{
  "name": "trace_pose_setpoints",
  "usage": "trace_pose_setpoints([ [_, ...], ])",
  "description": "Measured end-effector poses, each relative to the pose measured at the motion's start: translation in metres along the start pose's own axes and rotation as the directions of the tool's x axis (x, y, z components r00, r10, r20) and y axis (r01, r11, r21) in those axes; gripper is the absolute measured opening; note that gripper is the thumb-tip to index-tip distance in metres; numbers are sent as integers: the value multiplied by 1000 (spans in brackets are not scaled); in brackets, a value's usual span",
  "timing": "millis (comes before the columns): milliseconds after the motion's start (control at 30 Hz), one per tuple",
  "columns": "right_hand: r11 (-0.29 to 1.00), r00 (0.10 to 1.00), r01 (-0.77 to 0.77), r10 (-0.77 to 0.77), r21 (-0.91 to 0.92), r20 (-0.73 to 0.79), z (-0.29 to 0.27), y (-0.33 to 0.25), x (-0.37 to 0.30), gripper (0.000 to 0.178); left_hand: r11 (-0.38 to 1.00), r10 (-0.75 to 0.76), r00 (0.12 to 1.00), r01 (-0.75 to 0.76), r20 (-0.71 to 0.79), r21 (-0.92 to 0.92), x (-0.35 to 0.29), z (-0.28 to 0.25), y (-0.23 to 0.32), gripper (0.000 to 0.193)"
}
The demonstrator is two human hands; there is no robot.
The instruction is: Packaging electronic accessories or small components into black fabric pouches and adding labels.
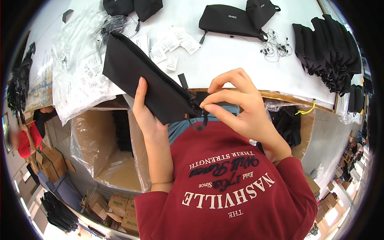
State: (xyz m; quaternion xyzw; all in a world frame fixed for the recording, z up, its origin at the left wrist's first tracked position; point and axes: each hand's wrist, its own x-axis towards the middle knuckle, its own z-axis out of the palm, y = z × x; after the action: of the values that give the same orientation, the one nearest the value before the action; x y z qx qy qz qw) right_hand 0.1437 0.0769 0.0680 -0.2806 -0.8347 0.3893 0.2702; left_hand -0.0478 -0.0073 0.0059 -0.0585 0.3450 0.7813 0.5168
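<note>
A black zip pouch (140, 80) hangs tilted over the near edge of the table. My left hand (147, 112) is closed round its lower side, thumb on the front face. A black zipper pull (183, 81) sticks up near the pouch's right end, and a black strap loop (201, 125) droops below that end. There my right hand (244, 102) pinches thumb and forefinger together beside a dark cluster at the zip's end. What lies between those fingertips is too small to make out.
On the white table (240, 60) lie finished-looking black pouches (230, 20), tangled black cords (276, 48), white paper tags (172, 40), clear plastic bags (76, 68) and a row of folded black pouches (326, 48). A plastic-lined carton (102, 140) stands below the edge at left.
</note>
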Motion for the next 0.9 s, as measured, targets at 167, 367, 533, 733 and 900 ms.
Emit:
trace_pose_setpoints([
  [167,977,996,-69,58,201,60,2,-4,-2,9,995,-23,983,40,181,-91,1,0,-3,24],
  [367,951,989,-140,122,277,82,1,-12,0,9,956,-54,898,172,436,-237,4,0,-4,24],
  [533,942,992,-125,120,311,36,3,-4,-4,10,939,-22,892,174,452,-297,5,-3,-6,24],
  [733,904,982,-184,189,385,26,6,-1,-5,9,935,-29,886,187,463,-300,6,-1,-6,25],
  [900,848,972,-227,231,480,51,6,1,-6,7,928,-35,892,196,451,-316,4,0,-6,26],
])
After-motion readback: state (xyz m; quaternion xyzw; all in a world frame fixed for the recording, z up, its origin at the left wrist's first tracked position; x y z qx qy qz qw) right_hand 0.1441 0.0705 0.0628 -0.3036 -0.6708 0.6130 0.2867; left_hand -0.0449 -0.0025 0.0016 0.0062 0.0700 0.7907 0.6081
